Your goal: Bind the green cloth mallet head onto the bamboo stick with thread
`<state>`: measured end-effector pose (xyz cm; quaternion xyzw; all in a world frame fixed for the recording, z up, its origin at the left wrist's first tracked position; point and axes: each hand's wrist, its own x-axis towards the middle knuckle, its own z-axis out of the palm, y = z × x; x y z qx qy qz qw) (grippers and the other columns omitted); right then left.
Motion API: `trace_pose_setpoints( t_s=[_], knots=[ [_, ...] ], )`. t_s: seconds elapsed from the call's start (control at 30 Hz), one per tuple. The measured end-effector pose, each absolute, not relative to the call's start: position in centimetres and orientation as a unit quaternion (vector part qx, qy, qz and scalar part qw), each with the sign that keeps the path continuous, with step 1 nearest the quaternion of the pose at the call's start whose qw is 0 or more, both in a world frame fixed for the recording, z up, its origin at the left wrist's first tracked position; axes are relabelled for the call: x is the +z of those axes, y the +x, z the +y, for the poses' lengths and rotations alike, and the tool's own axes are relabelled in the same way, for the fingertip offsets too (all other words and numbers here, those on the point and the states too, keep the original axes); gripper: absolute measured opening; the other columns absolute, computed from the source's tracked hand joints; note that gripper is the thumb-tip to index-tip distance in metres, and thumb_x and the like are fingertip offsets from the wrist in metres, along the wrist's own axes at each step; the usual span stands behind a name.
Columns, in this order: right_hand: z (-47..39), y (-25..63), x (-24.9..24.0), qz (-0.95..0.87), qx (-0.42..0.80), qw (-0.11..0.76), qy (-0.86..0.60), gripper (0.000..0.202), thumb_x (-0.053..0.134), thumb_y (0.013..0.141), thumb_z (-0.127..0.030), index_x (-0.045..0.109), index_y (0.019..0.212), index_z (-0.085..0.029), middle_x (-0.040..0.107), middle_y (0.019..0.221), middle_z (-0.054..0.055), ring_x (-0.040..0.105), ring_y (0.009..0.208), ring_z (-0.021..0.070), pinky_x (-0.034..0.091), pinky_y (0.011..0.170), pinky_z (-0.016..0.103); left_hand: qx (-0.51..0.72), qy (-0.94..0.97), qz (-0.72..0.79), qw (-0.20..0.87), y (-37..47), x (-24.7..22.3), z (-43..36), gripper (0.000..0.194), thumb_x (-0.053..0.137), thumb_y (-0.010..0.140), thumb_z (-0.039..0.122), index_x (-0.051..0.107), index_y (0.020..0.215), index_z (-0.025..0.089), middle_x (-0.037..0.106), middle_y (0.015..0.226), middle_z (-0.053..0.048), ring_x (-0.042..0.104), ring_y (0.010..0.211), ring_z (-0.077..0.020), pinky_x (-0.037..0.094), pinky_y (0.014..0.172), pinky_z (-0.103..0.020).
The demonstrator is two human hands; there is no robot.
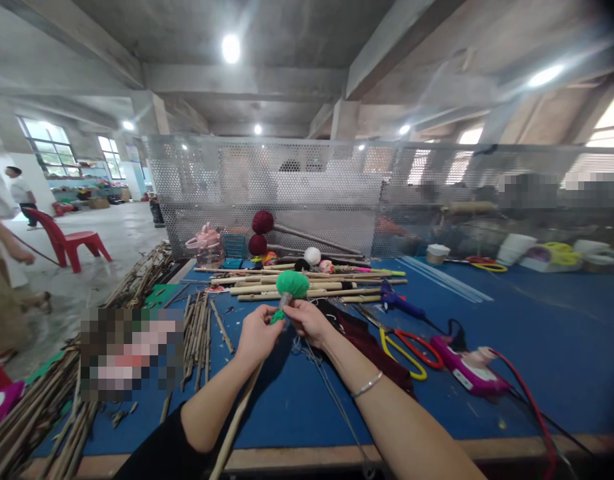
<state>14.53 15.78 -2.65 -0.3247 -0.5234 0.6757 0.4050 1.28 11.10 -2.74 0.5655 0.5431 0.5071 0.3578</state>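
A wooden stick (235,427) slants up from the table's front edge, topped by a round green padded head (293,284). Just below the head, grey cord is wrapped round the neck, with a bit of green cloth under it. My left hand (259,333) is closed round the stick beneath the wrapping. With pinched fingers, my right hand (307,320) grips the grey cord (331,393) at the neck; loose strands of it trail down to the table edge. Dark maroon fabric (374,340) lies beside my right forearm.
Scissors with red and yellow handles (411,350), a blue glue gun (399,301) and a magenta power strip (467,367) with cables lie to the right. Twigs (199,333) are piled left. Finished-looking mallets with maroon heads (263,221) rest by the perforated metal screen (267,180).
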Motion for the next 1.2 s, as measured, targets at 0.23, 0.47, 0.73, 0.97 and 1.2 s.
trace_pose_setpoints(
  t_s=[0.23,0.47,0.73,0.97,1.2],
  knots=[
    [15.7,15.1,-2.1,-0.510,0.718,0.400,-0.252,0.034,0.069,0.065,-0.036,0.055,0.087,-0.013,0.026,0.042,-0.012,0.010,0.035,0.0012,0.004,0.032,0.016,0.531,0.518,0.497,0.450,1.8,-1.2,10.3,0.026,0.061,0.068,0.032,0.054,0.085,0.013,0.060,0.059,0.002,0.044,0.034,-0.0050,0.034,0.033,-0.017],
    [15.4,15.3,-1.7,-0.475,0.750,0.393,-0.240,0.036,0.072,0.061,-0.035,0.055,0.084,-0.014,0.024,0.041,-0.012,0.012,0.035,0.0008,0.004,0.034,0.016,0.511,0.482,0.396,0.591,1.5,-1.7,10.9,0.036,0.065,0.064,0.041,0.053,0.081,0.012,0.063,0.064,-0.003,0.048,0.036,-0.0046,0.035,0.035,-0.015],
    [15.6,14.9,-2.4,-0.513,0.682,0.391,-0.345,0.036,0.072,0.059,-0.041,0.047,0.064,-0.015,0.031,0.037,-0.011,0.016,0.030,0.0010,0.006,0.031,0.018,0.433,0.558,0.520,0.480,1.4,-2.0,10.4,0.044,0.052,0.071,0.054,0.053,0.091,0.014,0.061,0.066,-0.002,0.052,0.043,-0.0092,0.037,0.042,-0.021],
    [15.9,14.5,-3.1,-0.527,0.651,0.389,-0.383,0.036,0.069,0.061,-0.043,0.048,0.064,-0.015,0.032,0.035,-0.011,0.016,0.028,0.0013,0.007,0.030,0.019,0.400,0.640,0.606,0.252,1.5,-2.5,10.5,0.026,0.060,0.067,0.039,0.049,0.060,0.017,0.052,0.048,0.003,0.046,0.042,-0.0086,0.032,0.043,-0.020],
    [15.4,15.2,-1.9,-0.500,0.729,0.384,-0.266,0.039,0.071,0.062,-0.040,0.055,0.085,-0.014,0.027,0.042,-0.012,0.012,0.035,0.0012,0.004,0.034,0.017,0.450,0.594,0.518,0.420,1.8,-2.0,10.2,0.031,0.049,0.075,0.047,0.047,0.066,0.018,0.049,0.043,0.005,0.042,0.031,-0.0068,0.030,0.032,-0.017]
  ],
)
